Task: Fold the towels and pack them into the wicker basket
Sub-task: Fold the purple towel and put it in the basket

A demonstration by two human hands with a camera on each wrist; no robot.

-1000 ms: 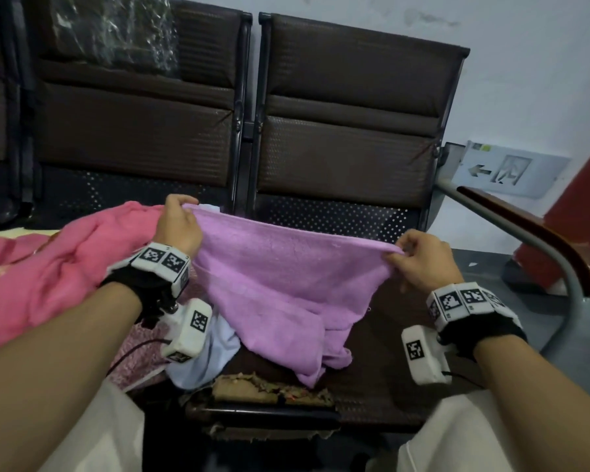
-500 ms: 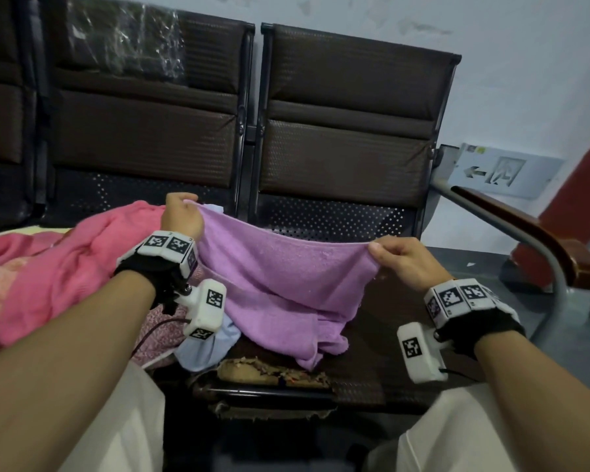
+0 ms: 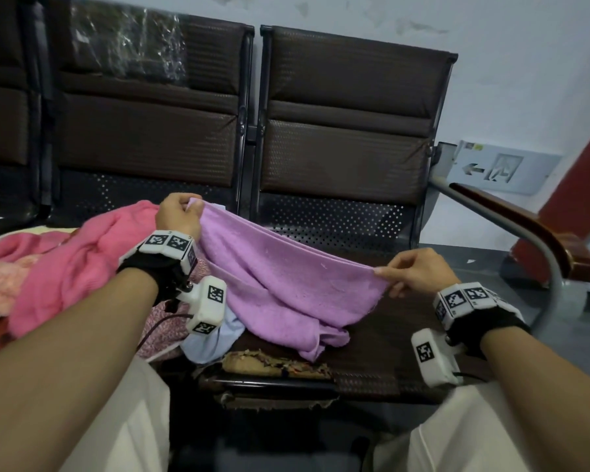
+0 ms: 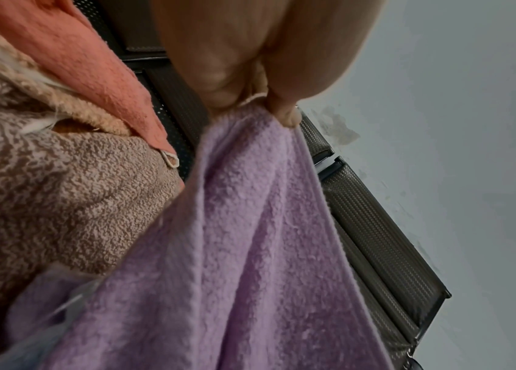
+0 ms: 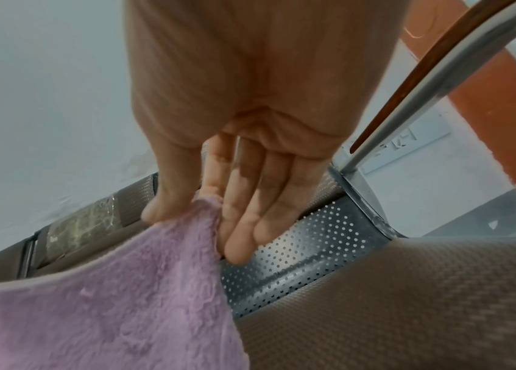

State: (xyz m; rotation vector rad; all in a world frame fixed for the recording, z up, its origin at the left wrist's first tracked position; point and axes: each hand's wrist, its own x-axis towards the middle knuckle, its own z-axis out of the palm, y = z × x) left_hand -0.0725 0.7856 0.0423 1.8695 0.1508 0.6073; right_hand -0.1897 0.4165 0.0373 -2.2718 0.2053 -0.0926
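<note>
A lilac towel (image 3: 286,284) hangs stretched between my two hands above a dark bench seat (image 3: 382,338), its lower part bunched on the seat. My left hand (image 3: 179,216) pinches its far left corner, seen close in the left wrist view on the lilac towel (image 4: 243,237) under my left hand (image 4: 250,100). My right hand (image 3: 413,270) pinches the right corner between thumb and forefinger; in the right wrist view my right hand (image 5: 206,202) holds the lilac towel (image 5: 107,300) with the other fingers straight. No wicker basket is in view.
A heap of towels lies at the left: a pink one (image 3: 75,264), a mottled brown-pink one (image 3: 171,321) and a pale blue one (image 3: 212,345). Brown seat backs (image 3: 348,124) stand behind. A metal and wood armrest (image 3: 525,233) curves at the right. The seat's front edge is torn (image 3: 276,364).
My right hand has drawn its corner of the lilac towel left and toward me, so the top edge now slopes down to the right. My left hand has kept its place.
</note>
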